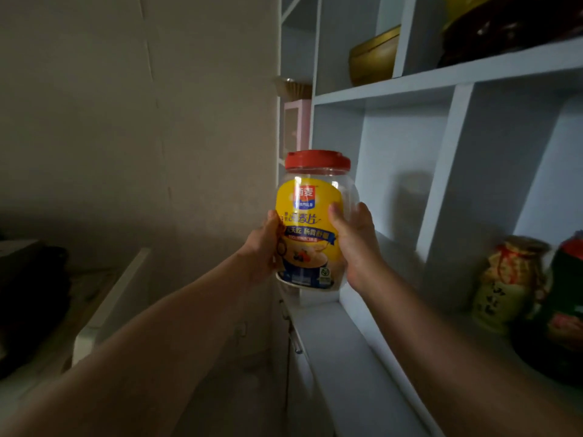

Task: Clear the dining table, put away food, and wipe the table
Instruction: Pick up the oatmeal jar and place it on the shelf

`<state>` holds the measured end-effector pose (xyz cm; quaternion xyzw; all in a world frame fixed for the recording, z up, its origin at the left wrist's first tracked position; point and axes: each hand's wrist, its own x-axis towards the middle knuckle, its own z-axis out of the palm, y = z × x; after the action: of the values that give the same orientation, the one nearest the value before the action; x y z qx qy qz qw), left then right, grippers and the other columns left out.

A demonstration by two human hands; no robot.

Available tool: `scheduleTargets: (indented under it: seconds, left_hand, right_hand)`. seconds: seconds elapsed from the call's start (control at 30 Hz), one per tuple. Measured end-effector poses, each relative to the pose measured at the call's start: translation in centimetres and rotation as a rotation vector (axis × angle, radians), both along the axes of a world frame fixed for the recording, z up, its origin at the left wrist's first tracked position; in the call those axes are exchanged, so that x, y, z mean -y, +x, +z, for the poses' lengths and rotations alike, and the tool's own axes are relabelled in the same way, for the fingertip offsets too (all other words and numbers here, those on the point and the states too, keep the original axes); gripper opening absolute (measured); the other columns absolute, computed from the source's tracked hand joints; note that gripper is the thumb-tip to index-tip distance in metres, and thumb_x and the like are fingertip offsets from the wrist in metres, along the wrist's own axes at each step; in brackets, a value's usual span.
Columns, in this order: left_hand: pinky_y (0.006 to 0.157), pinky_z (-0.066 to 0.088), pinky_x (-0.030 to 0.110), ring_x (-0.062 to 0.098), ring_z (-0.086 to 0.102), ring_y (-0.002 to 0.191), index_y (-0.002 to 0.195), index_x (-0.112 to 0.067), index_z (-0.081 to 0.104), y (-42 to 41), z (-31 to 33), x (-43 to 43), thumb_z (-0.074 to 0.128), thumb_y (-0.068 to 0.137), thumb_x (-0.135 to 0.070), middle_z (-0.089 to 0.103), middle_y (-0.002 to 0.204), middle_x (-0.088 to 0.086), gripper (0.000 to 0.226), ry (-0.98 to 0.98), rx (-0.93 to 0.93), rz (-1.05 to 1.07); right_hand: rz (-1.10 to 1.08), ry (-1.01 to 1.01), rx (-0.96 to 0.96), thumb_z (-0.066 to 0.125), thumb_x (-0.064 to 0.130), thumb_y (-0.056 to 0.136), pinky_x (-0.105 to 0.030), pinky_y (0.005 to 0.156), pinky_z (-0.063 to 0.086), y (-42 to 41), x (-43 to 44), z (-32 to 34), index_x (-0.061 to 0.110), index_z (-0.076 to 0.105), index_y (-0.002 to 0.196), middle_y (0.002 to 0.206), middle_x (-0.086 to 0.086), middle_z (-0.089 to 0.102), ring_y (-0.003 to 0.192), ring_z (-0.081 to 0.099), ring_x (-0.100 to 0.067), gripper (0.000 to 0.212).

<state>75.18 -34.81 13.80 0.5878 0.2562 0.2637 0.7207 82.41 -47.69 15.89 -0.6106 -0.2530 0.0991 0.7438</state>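
A: Nearest?
B: Two bare forearms, stretched up and forward. Left hand (263,247) clasped on the left side of a clear plastic jar (310,222), fingers (275,227) curled against the yellow label. Right hand (356,244) clamped on the right side, thumb over the label's edge, other fingers hidden behind.
A: And the jar itself?
B: Upright, red lid (317,159) on, at the front ledge of a white shelf unit (454,171), before its leftmost lower compartment. Resting on the ledge or just clear of it, impossible to tell.
A: Further in?
B: One compartment to the right, a ceramic pot (508,285) with a yellow cloth top, just beside a dark green container (564,310). On the shelf above, a brass-coloured bowl (373,56). To the left, plain wall (126,121).
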Motion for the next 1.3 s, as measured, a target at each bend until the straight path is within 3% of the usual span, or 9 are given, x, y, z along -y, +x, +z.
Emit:
scheduleTargets:
  seconds: [0.13, 0.3, 0.4, 0.6, 0.7, 0.83, 1.0, 1.13, 1.3]
  left_hand:
    - [0.072, 0.048, 0.031, 0.022, 0.062, 0.083, 0.101, -0.017, 0.065, 4.9, 0.8, -1.7, 0.039, 0.09, -0.06, 0.064, 0.095, 0.011, 0.052, 0.018, 0.045, -0.089]
    - [0.069, 0.058, 0.036, 0.027, 0.069, 0.084, 0.113, -0.009, 0.062, 11.2, 2.6, -4.7, 0.028, 0.1, -0.044, 0.07, 0.101, 0.018, 0.051, 0.012, 0.126, -0.21]
    - [0.079, 0.057, 0.043, 0.035, 0.066, 0.097, 0.118, -0.002, 0.059, 14.8, 3.0, -6.3, 0.028, 0.099, -0.041, 0.066, 0.11, 0.026, 0.054, 0.013, 0.147, -0.252]
    - [0.066, 0.051, 0.03, 0.021, 0.066, 0.085, 0.104, -0.011, 0.062, 21.1, 1.7, -7.8, 0.022, 0.103, -0.041, 0.069, 0.097, 0.013, 0.05, -0.052, 0.143, -0.339]
    - [0.061, 0.045, 0.027, 0.013, 0.064, 0.079, 0.114, -0.011, 0.061, 23.5, 0.8, -7.8, 0.022, 0.103, -0.043, 0.068, 0.094, 0.005, 0.051, -0.06, 0.15, -0.354]
    - [0.049, 0.05, 0.023, 0.014, 0.067, 0.066, 0.118, -0.01, 0.059, 26.4, 0.1, -8.9, 0.026, 0.102, -0.044, 0.068, 0.095, 0.007, 0.05, -0.037, 0.122, -0.256]
    - [0.051, 0.05, 0.02, 0.022, 0.06, 0.077, 0.113, -0.009, 0.056, 26.8, 0.1, -10.0, 0.025, 0.104, -0.036, 0.063, 0.09, 0.008, 0.042, 0.05, 0.129, -0.146]
    - [0.074, 0.042, 0.032, 0.025, 0.057, 0.089, 0.114, -0.004, 0.055, 26.3, 0.4, -9.5, 0.032, 0.103, -0.026, 0.057, 0.093, 0.009, 0.033, 0.214, 0.094, 0.017]
    - [0.089, 0.05, 0.038, 0.025, 0.061, 0.095, 0.112, -0.012, 0.061, 24.7, -0.6, -10.2, 0.048, 0.097, -0.027, 0.064, 0.097, 0.004, 0.025, 0.265, -0.041, 0.059]
  right_hand:
    - [-0.136, 0.001, -0.012, 0.067, 0.058, 0.076, -0.051, 0.104, 0.042, 2.9, -1.2, 0.7, 0.029, 0.021, 0.149, 0.153, -0.001, 0.03, 0.133, 0.043, -0.025, 0.091]
    - [-0.252, 0.001, 0.027, 0.062, 0.08, 0.047, -0.05, 0.106, 0.041, 7.4, -4.9, 1.6, 0.035, 0.014, 0.149, 0.155, 0.001, 0.029, 0.134, 0.043, -0.022, 0.121]
    - [-0.307, -0.05, 0.02, 0.063, 0.069, 0.069, -0.049, 0.11, 0.036, 9.8, -5.9, 1.4, 0.033, 0.009, 0.151, 0.157, 0.001, 0.025, 0.139, 0.036, -0.022, 0.104]
    - [-0.468, -0.126, 0.072, 0.064, 0.044, 0.085, -0.046, 0.115, 0.028, 13.7, -6.6, -0.2, 0.024, 0.009, 0.153, 0.158, -0.005, 0.022, 0.143, 0.027, -0.023, 0.09]
    - [-0.596, -0.193, 0.14, 0.067, 0.037, 0.085, -0.043, 0.116, 0.027, 14.9, -7.5, -0.4, 0.021, 0.013, 0.153, 0.157, -0.007, 0.023, 0.143, 0.026, -0.024, 0.089]
    - [-0.693, -0.25, 0.154, 0.07, 0.029, 0.084, -0.032, 0.112, 0.025, 16.0, -9.1, -0.1, 0.017, 0.015, 0.152, 0.155, -0.01, 0.021, 0.142, 0.026, -0.024, 0.088]
    - [-0.717, -0.297, 0.22, 0.069, 0.023, 0.085, -0.024, 0.109, 0.021, 16.3, -10.9, -0.5, 0.014, 0.015, 0.152, 0.153, -0.013, 0.022, 0.142, 0.024, -0.022, 0.087]
    - [-0.701, -0.341, 0.238, 0.065, 0.025, 0.088, -0.023, 0.11, 0.021, 16.3, -10.8, -0.6, 0.016, 0.011, 0.153, 0.156, -0.011, 0.018, 0.143, 0.021, -0.021, 0.085]
    - [-0.755, -0.375, 0.185, 0.064, 0.032, 0.088, -0.035, 0.114, 0.023, 15.8, -11.5, -0.3, 0.015, 0.011, 0.153, 0.158, -0.01, 0.019, 0.145, 0.02, -0.024, 0.086]
